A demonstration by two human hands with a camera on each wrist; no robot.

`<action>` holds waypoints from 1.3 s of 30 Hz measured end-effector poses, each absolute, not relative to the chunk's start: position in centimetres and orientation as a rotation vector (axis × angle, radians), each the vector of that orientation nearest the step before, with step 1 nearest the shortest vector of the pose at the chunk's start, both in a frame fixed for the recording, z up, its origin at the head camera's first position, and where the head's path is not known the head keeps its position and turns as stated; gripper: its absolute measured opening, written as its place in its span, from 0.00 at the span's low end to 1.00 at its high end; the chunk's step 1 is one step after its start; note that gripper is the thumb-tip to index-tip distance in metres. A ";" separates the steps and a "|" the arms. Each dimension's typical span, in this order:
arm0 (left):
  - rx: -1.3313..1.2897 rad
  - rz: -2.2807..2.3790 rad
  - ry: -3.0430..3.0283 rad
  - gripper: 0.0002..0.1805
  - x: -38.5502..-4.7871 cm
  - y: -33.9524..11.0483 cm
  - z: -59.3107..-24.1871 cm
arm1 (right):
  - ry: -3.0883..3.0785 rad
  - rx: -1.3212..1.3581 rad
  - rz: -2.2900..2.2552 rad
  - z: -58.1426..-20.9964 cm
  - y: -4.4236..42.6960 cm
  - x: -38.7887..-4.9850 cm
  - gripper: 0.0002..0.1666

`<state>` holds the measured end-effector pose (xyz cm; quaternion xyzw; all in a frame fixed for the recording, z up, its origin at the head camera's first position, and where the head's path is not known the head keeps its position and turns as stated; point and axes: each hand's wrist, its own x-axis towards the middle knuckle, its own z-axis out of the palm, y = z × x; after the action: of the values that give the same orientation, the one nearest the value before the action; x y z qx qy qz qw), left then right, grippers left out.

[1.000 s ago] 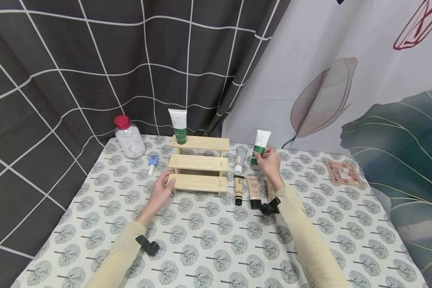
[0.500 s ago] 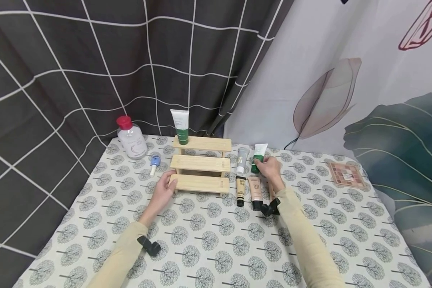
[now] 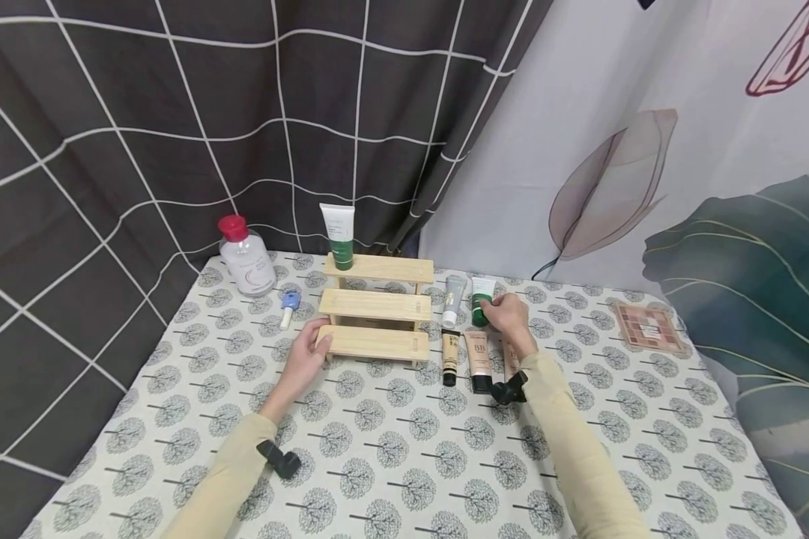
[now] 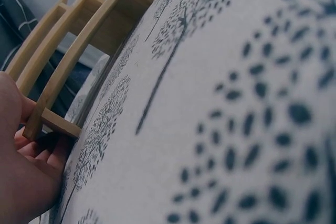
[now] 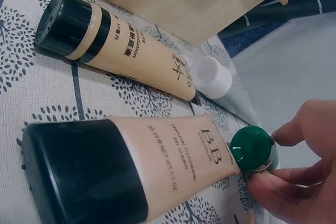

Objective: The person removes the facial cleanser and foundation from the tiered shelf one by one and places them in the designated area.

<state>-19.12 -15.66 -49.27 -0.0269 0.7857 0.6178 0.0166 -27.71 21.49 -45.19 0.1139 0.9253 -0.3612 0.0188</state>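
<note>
My left hand [image 3: 303,358] grips the left end of the lowest step of a three-step wooden display rack [image 3: 376,343]. In the left wrist view, the thumb lies at the step's corner and the fingers [image 4: 50,158] reach underneath. My right hand [image 3: 510,318] pinches a green-and-white squeeze tube [image 3: 484,288] low over the cloth, right of the rack. Its green cap [image 5: 252,148] faces the right wrist camera, between thumb and fingers. A similar green-and-white tube [image 3: 339,233] stands cap-down on the rack's top step. A grey tube [image 3: 454,294] with white cap lies beside the held one.
Nearer me lie a gold foundation tube [image 3: 449,352], a BB cream tube [image 3: 478,353] and a similar tube [image 3: 510,361] partly hidden by my right wrist. At left are a red-capped bottle [image 3: 248,263] and a small blue-and-white item [image 3: 288,305]. A makeup palette [image 3: 650,327] lies far right.
My right hand has lowered the green-and-white tube from a raised, tilted position down to the cloth beside the grey tube. My left hand has stayed on the rack.
</note>
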 end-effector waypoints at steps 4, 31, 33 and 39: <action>-0.089 1.905 2.460 0.24 -19.0 -15.7 -49.2 | 2.894 0.339 -1.097 -44.9 21.4 -27.8 0.23; -0.069 1.888 2.484 0.25 -19.2 -15.5 -48.9 | 2.880 -0.216 -1.752 -37.7 11.2 -29.8 0.22; -0.071 1.882 2.492 0.24 -19.2 -15.5 -48.9 | 2.869 -0.263 -1.763 -37.5 10.1 -30.0 0.22; -0.108 1.850 2.497 0.25 -19.0 -15.9 -49.2 | 2.791 -0.339 -1.798 -37.6 6.9 -30.1 0.21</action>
<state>-19.04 -15.87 -49.24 -0.0348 0.8029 0.5949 0.0160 -30.05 6.86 -37.64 -0.1011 0.8323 -0.5361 -0.0979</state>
